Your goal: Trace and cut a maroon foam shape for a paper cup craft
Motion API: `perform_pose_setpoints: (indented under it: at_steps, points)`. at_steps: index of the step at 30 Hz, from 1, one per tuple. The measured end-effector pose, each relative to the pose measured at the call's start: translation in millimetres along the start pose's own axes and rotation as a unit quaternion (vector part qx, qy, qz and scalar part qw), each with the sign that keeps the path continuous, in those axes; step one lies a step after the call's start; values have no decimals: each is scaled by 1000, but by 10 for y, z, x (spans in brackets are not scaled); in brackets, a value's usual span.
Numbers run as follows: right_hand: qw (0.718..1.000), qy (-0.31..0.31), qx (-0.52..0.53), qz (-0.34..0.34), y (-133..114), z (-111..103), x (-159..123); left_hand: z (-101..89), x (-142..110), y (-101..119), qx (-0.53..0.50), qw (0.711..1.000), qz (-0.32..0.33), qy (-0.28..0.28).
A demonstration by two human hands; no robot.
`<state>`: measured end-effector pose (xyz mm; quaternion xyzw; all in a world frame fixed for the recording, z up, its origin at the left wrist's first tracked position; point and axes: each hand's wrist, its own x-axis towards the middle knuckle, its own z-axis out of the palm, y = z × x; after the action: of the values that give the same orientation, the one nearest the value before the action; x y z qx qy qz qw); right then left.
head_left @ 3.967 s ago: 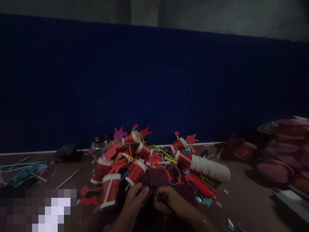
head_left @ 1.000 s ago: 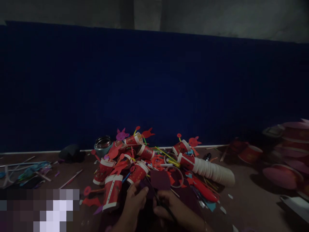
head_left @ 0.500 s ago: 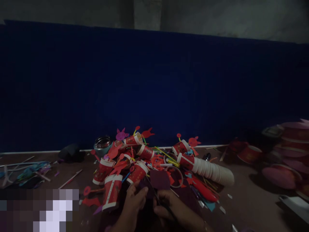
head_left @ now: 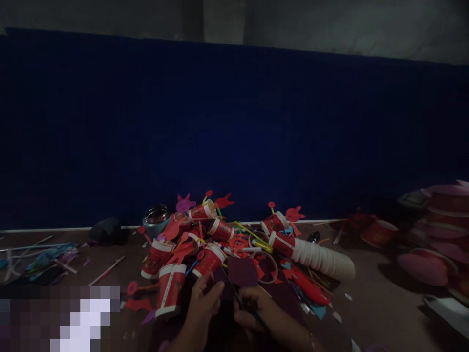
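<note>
Grip of the left hand (head_left: 205,298): fingers pinching dark purple paper (head_left: 227,292) between both hands. The right hand (head_left: 256,308) is wrapped around scissors (head_left: 231,284). Should the paper slip, the blades could nick the nearby left fingertips; a leftward jerk could topple the red paper cup (head_left: 171,291).

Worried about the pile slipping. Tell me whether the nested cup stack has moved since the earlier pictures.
No: the nested cup stack keeps its place relative to the turquoise jar.
</note>
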<state>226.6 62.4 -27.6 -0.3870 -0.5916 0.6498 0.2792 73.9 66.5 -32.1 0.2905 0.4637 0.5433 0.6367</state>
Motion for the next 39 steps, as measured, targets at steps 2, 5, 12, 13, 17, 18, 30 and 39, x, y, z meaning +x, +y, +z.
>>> perform_pose_setpoints:
  at_steps: [2, 5, 12, 13, 17, 18, 30, 39]
  points:
    - [1000, 6, -7, 0, 5, 2, 2, -1, 2, -3, 2, 1000, -1, 6]
    - [1000, -4, -17, -2, 25, -6, 7, -8, 2, -9, 10, 1000, -5, 9]
    - [1000, -7, -10, 6, 20, -6, 6, -32, 9, -14, 20, 1000, 9, -9]
    - [1000, -9, -9, 3, 16, -7, 5, -35, 12, -17, 20, 1000, 4, -8]
    - [999, -25, -17, -9, 24, -15, 7, -37, 11, -26, 29, 999, -9, -9]
    - [999, -24, -20, -8, 30, -17, 8, -34, 6, -26, 30, 999, -5, -10]
    - [999, -21, -26, -11, -17, 14, 3, -43, 12, -37, 39, 998, 0, -43]
    - [999, -14, -38, -14, 13, 32, 5, -26, 30, -40, 55, 998, 0, -40]
